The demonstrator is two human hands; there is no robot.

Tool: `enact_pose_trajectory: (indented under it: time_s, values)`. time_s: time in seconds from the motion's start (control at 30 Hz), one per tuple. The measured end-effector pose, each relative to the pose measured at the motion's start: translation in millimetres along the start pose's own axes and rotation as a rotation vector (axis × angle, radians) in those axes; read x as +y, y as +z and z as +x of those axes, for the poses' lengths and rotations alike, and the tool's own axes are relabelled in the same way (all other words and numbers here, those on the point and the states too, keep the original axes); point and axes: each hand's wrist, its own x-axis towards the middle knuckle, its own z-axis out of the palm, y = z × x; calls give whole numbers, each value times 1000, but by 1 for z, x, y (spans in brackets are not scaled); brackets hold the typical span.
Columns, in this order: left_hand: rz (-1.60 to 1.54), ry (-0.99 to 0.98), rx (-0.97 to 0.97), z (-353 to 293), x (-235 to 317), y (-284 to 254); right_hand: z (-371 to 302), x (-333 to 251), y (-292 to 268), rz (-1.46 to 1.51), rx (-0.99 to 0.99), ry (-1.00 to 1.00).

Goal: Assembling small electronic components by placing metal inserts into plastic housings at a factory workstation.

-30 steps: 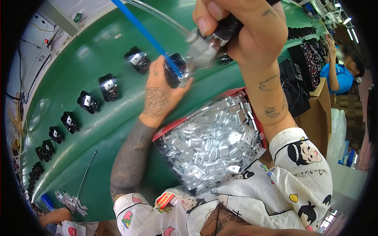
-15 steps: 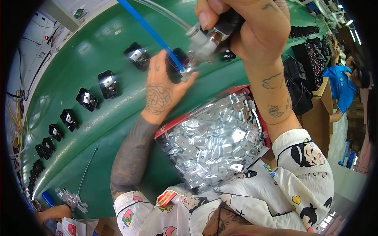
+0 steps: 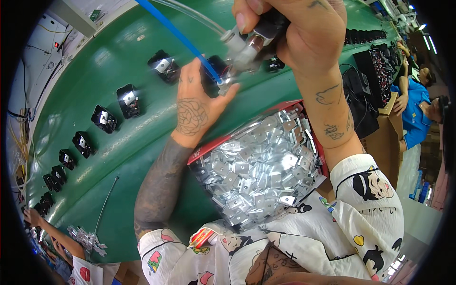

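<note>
My right hand [image 3: 313,45] is wrapped round the black body of an air-fed screwdriver [image 3: 256,42]. A clear hose and a blue tube [image 3: 175,40] run into its metal head. The tip points down at a black plastic housing [image 3: 213,71], partly hidden behind the tool. My left hand [image 3: 192,109] steadies that housing on the green bench, thumb at its near side and fingers along its left. Just in front of my body a red-rimmed box [image 3: 216,148] holds many small bent metal brackets [image 3: 259,175].
Several black housings with metal brackets [image 3: 128,100] line the green bench [image 3: 156,128] to the left. A thin rod [image 3: 105,204] and loose metal parts [image 3: 88,241] lie at lower left. A co-worker's arm [image 3: 57,232] reaches in there. Co-workers in blue [image 3: 415,116] are at right, beside a cardboard box [image 3: 387,142].
My hands and the screwdriver have barely shifted. At lower left the co-worker's arm has stretched farther over the bench; at right a co-worker in blue has moved more into view.
</note>
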Motion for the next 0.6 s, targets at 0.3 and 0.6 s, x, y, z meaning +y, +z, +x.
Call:
enact_pose_trajectory:
  time_s: [0.3, 0.6]
  values:
    - [-18, 39, 10, 1, -5, 4, -2, -1, 5, -21, 5, -49]
    - [-12, 79, 11, 0, -9, 4, 0, 2, 5, -30, 25, -93]
